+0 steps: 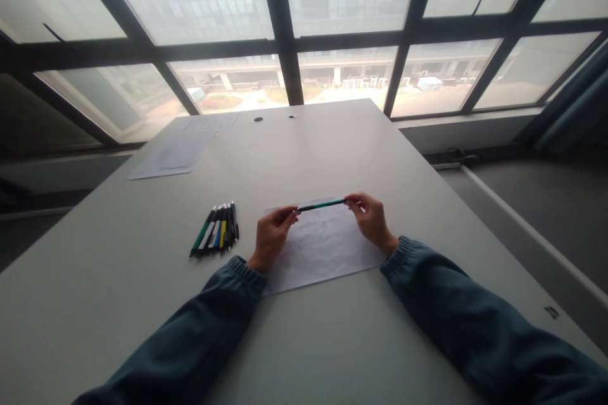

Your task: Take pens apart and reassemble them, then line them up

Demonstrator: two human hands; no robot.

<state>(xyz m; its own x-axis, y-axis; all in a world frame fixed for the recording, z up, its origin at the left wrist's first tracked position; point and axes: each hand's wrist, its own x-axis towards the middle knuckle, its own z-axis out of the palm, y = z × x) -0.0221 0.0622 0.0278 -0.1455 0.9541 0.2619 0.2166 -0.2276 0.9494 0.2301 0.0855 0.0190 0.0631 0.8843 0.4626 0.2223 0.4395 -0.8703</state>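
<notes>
A slim pen point(323, 204), black toward its left end and green along the rest, is stretched level between my two hands. My left hand point(274, 234) pinches the black end between thumb and fingers. At the other tip, my right hand point(370, 218) grips the green end the same way. Beneath the pen lies a sheet of paper point(318, 250) with faint marks, partly covered by both hands. To the left of my left hand, several pens point(215, 231) with black, green, white, blue and yellow parts lie side by side in a row.
Farther back on the left of the white table point(304, 158) lie more paper sheets point(173, 147). Two round holes point(258, 119) sit near the far edge. A small dark object point(551, 312) rests by the right edge. Large framed windows rise behind the table.
</notes>
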